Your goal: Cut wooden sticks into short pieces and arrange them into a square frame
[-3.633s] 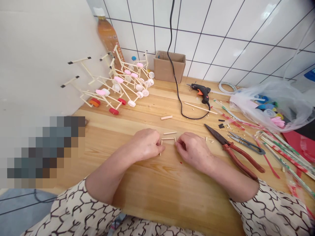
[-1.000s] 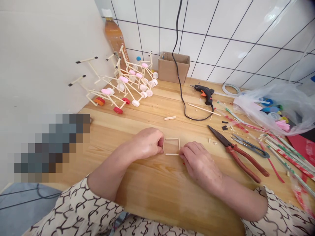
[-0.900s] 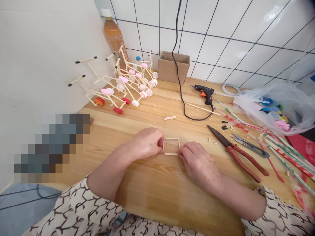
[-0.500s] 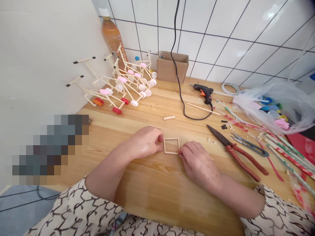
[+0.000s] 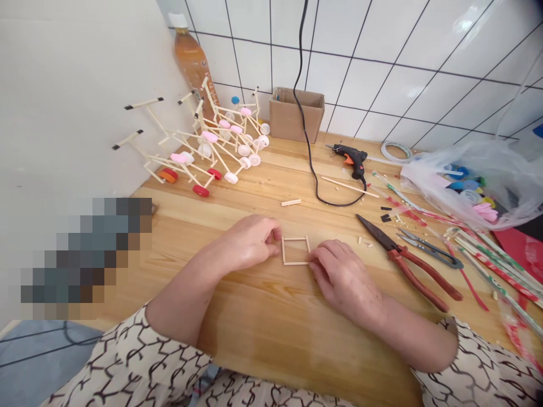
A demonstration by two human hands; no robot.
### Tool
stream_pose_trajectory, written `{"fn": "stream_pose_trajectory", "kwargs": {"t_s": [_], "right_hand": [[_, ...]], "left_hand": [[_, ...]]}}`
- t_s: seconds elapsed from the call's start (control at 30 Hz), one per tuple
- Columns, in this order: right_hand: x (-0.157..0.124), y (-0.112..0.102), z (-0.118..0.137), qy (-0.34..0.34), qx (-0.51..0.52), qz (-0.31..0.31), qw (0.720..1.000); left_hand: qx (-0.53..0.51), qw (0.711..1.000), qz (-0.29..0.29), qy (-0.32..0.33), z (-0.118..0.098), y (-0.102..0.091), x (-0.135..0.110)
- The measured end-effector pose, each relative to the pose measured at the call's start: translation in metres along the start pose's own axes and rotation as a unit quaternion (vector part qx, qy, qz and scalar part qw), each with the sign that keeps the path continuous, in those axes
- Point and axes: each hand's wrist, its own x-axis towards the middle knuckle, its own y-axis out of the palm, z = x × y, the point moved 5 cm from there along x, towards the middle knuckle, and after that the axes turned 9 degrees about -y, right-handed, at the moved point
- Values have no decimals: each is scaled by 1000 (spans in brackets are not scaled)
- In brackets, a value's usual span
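Observation:
A small square frame of thin wooden sticks [image 5: 296, 263] lies flat on the wooden table between my two hands. My left hand [image 5: 252, 242] is just left of it, with thumb and fingertips apart and a narrow gap to the frame's left stick. Bent over the lower right corner, the fingers of my right hand [image 5: 345, 280] are closed on the right side of the frame and hide part of that stick. A short pair of wooden sticks [image 5: 291, 202] lies beyond the frame.
Long-nose pliers [image 5: 396, 249], thread snips [image 5: 430, 249] and stick scraps lie at right. A hot glue gun [image 5: 351, 158] with a black cable [image 5: 311, 152] is behind. Several wheeled stick models [image 5: 207, 138], a bottle [image 5: 190, 53] and a cardboard box [image 5: 294, 121] stand at the back.
My left hand's fingers have drawn slightly away from the frame. My right hand has shifted a little, staying at the lower right corner. The frame lies almost where it was.

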Motion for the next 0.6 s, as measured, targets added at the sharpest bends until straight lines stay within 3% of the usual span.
{"fn": "stream_pose_trajectory", "kwargs": {"t_s": [0.23,0.6], "right_hand": [[7,2,-21,50,10,-19,999],[10,4,-19,56,6,-6,998]], "left_hand": [[-13,1000,-25,1,0,0,2],[-20,1000,-17,7,2,4,5]]}}
